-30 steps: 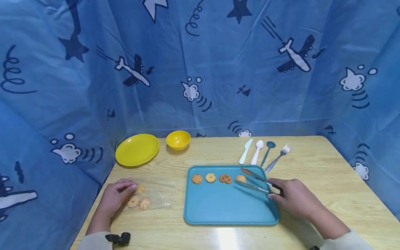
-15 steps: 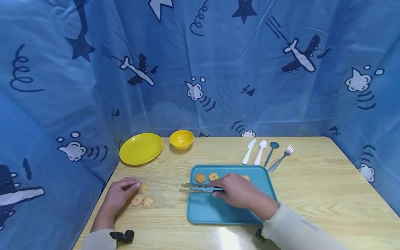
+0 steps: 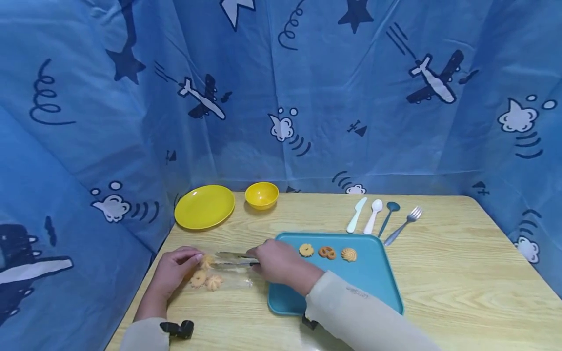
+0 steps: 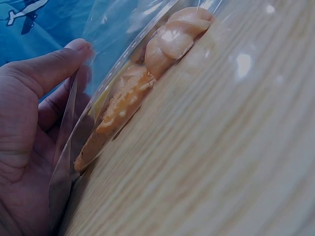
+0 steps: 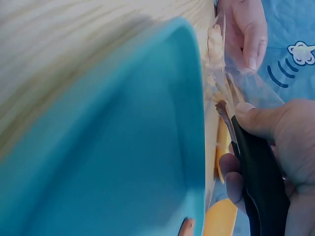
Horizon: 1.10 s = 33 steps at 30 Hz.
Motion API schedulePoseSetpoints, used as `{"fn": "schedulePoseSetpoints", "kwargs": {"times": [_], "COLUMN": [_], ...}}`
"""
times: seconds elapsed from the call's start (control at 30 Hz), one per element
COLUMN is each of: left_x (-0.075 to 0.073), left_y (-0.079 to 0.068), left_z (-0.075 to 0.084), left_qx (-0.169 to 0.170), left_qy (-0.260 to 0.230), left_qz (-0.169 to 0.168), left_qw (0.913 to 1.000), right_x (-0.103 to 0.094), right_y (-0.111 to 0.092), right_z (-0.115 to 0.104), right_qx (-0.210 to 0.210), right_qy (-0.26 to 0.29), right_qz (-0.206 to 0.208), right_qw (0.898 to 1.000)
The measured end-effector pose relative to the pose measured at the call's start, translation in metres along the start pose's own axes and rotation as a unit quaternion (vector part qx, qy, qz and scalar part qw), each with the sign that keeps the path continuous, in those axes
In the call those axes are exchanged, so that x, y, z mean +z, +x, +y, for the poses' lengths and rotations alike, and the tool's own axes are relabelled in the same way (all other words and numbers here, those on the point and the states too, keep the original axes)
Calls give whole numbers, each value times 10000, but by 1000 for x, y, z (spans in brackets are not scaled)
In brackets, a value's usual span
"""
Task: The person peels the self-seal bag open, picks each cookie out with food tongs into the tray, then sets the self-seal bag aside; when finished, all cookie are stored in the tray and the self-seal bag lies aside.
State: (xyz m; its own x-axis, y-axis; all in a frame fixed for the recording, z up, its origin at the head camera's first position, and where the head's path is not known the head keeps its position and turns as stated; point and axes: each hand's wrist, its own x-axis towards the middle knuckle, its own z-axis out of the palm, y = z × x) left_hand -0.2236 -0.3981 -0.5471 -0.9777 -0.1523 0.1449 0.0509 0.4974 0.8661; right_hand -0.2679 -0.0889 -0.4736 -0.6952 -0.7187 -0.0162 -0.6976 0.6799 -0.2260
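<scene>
My left hand [image 3: 173,268] pinches the edge of a clear plastic bag [image 4: 118,46] between thumb and fingers. Inside the bag lie three cookies, among them a ring-shaped cookie [image 3: 198,279] and a swirled cookie [image 3: 214,282]. With my right hand [image 3: 278,261] I grip metal tongs [image 5: 258,182] by their black handles. The tongs' arms point left, over the bag and close to the cookies, their tips slightly apart. Below my right forearm is a teal tray [image 3: 338,297], bearing a ring cookie [image 3: 306,250], a pretzel cookie [image 3: 327,252] and a round swirl cookie [image 3: 349,254].
At the back left stand a yellow plate [image 3: 204,207] and a yellow bowl [image 3: 261,196]. Behind the tray lie a pale knife [image 3: 356,214], a white spoon [image 3: 373,216], a dark teal spoon [image 3: 388,218] and a fork [image 3: 404,225]. A blue printed curtain [image 3: 246,156] surrounds the table.
My right hand has carried the tongs from the tray's right side leftward across it to the bag, covering the leftmost tray cookie. My left hand keeps holding the bag in place.
</scene>
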Motion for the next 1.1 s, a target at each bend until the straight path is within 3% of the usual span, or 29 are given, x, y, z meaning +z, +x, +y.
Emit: {"fn": "schedulePoseSetpoints", "kwargs": {"times": [0.17, 0.3, 0.43, 0.6, 0.67, 0.83, 1.1], "left_x": [0, 0, 1, 2, 2, 2, 3], "left_y": [0, 1, -3, -1, 2, 4, 2], "left_z": [3, 2, 9, 8, -1, -1, 4], "left_qx": [-170, -85, 20, -38, 74, 153, 133], "left_qy": [-38, -146, -188, 52, 143, 236, -151], "left_qz": [47, 72, 52, 29, 15, 1, 49], "left_qw": [9998, 9998, 9998, 10000, 9999, 9996, 9998], "right_x": [1, 2, 3, 3, 3, -1, -10], "right_y": [9, 14, 16, 15, 14, 9, -11], "right_z": [-9, -14, -16, -13, -11, -5, 7], "right_qx": [-108, -185, -47, 73, 56, 59, -40], "right_qy": [-10, -11, 110, 263, 283, 144, 216], "right_qz": [13, 21, -33, -52, -33, 2, 89], "right_qw": [9999, 9998, 9999, 9996, 9996, 9999, 9997]}}
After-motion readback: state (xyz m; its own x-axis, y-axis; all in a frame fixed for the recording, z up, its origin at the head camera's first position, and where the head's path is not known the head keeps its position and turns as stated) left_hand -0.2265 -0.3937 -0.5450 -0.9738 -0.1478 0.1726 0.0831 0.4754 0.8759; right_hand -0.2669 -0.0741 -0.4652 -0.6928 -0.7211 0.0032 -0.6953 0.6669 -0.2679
